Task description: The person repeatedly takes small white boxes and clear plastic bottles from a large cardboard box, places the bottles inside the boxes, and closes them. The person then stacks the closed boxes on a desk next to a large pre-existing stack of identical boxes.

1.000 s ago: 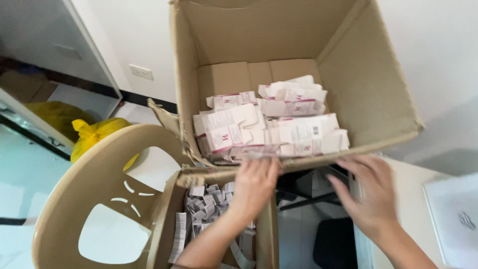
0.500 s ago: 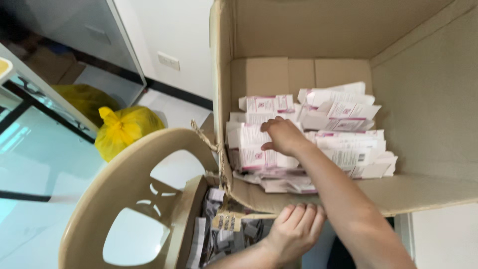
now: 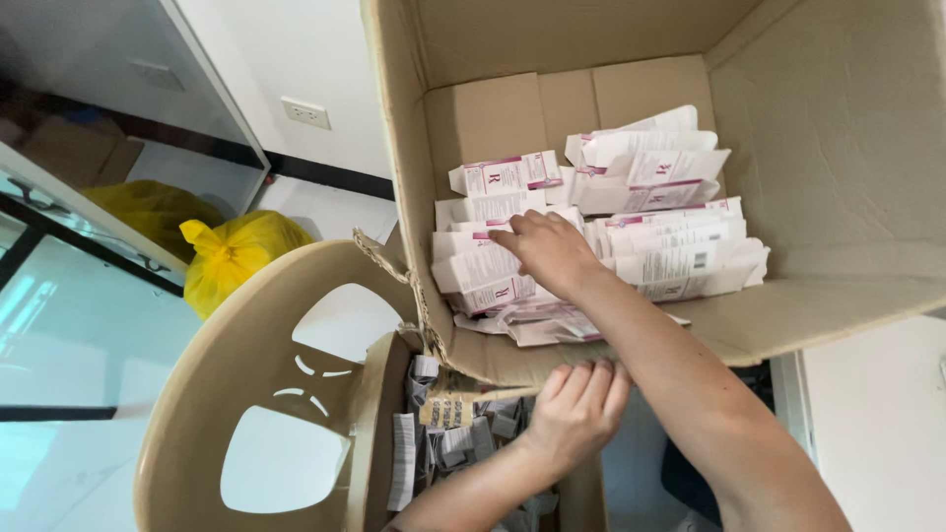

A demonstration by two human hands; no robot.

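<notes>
A large open cardboard box point(image 3: 838, 148) lies tilted toward me, holding several flattened white cartons with pink print point(image 3: 650, 187). My right hand point(image 3: 547, 251) reaches into it, its fingers resting on a white carton point(image 3: 483, 271) at the left of the pile. My left hand point(image 3: 581, 404) presses against the box's lower front edge from below, fingers curled on the cardboard. Beneath it a smaller brown box point(image 3: 379, 433) holds several grey and white paper pieces point(image 3: 448, 438).
A beige plastic chair point(image 3: 256, 374) stands at lower left, its back with cut-out holes. A tied yellow plastic bag point(image 3: 232, 251) lies on the white floor by a glass-fronted cabinet point(image 3: 89, 148). A wall socket point(image 3: 305, 113) sits on the white wall.
My right hand has gone from outside the box into the carton pile and shifted left. My left hand moved from the smaller box up to the big box's front edge.
</notes>
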